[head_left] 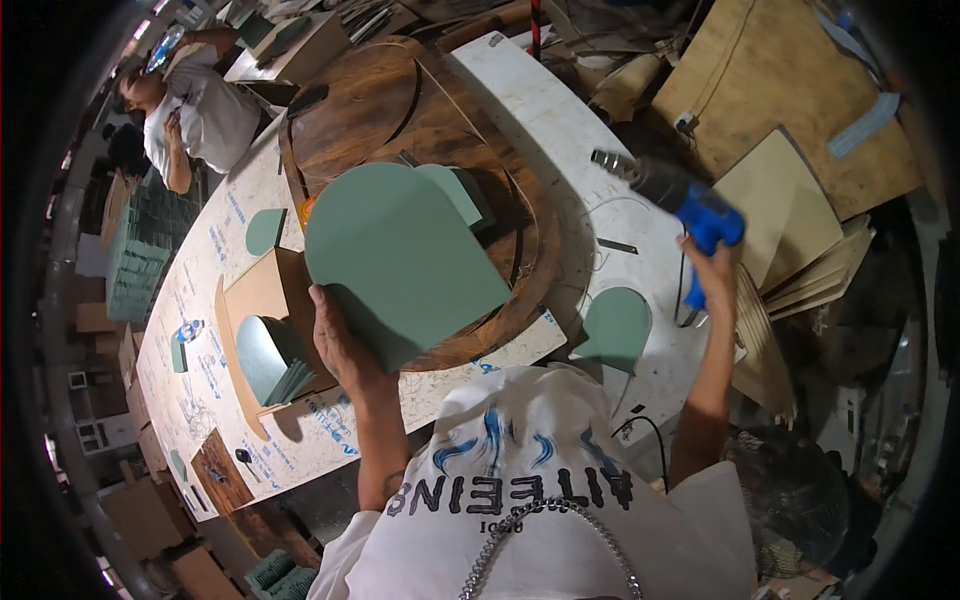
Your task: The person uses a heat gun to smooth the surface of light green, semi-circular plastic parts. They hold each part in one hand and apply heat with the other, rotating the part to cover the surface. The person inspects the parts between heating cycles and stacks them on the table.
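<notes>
My left hand [341,345] grips the lower left edge of a green panel [400,265] with a rounded, arched top. The panel is held up over a round dark wood-grain tabletop [350,95] and hides part of it. Off to the right, my right hand [712,268] is wrapped round the handle of a blue and black heat gun [690,205]. Its metal nozzle points to the upper left, and motion blurs it slightly. Behind the held panel lie more green pieces [460,195]. Another arched green panel [615,328] rests on the white table between my arms.
A cardboard box [270,285] and a stack of green arched pieces [265,360] stand at the left on the white worktable [210,300]. Thin boards [815,265] lean at the right. A person [205,110] in a white shirt is at the far left, near stacked green panels [145,245].
</notes>
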The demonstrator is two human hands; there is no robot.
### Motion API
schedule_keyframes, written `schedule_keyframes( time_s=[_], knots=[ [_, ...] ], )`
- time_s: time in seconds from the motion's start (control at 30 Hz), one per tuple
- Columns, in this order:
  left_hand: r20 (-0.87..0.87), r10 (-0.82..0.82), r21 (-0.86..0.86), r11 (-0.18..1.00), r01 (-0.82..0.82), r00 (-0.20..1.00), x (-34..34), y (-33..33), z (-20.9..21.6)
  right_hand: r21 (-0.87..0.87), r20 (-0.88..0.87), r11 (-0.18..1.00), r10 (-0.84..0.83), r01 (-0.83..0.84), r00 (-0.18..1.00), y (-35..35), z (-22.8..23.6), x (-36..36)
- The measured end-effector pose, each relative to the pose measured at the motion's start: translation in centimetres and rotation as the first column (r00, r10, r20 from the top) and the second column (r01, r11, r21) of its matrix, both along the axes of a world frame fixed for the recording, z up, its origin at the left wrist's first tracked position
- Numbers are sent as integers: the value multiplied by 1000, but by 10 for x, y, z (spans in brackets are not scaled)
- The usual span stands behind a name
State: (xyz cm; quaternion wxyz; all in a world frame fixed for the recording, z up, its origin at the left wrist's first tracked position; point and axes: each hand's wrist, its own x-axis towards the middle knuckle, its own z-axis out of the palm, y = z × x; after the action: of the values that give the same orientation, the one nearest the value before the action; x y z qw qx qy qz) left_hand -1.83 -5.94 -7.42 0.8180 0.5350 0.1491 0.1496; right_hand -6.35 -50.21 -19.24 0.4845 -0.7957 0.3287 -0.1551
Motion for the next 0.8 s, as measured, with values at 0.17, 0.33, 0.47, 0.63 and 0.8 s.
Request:
schedule_keyframes(
  time_s=[0.17,0.33,0.47,0.63,0.8],
  knots=[
    [0,11,-28,1000,-11,1000,0,14,-13,-102,-315,994,-56,25,948,-11,-151,-17],
    [-45,4,-54,999,-7,999,0,-7,4,-124,-295,979,-192,162,936,21,-181,-8],
    [-67,-37,-94,995,30,997,4,-23,16,-191,-302,974,-178,123,936,37,-174,3],
    [-85,-45,24,999,47,995,10,-32,19,-587,-132,807,-14,-67,991,69,-82,1],
    [-114,-160,148,973,176,981,6,-25,19,209,570,611,558,-764,603,173,113,-11]
  ],
)
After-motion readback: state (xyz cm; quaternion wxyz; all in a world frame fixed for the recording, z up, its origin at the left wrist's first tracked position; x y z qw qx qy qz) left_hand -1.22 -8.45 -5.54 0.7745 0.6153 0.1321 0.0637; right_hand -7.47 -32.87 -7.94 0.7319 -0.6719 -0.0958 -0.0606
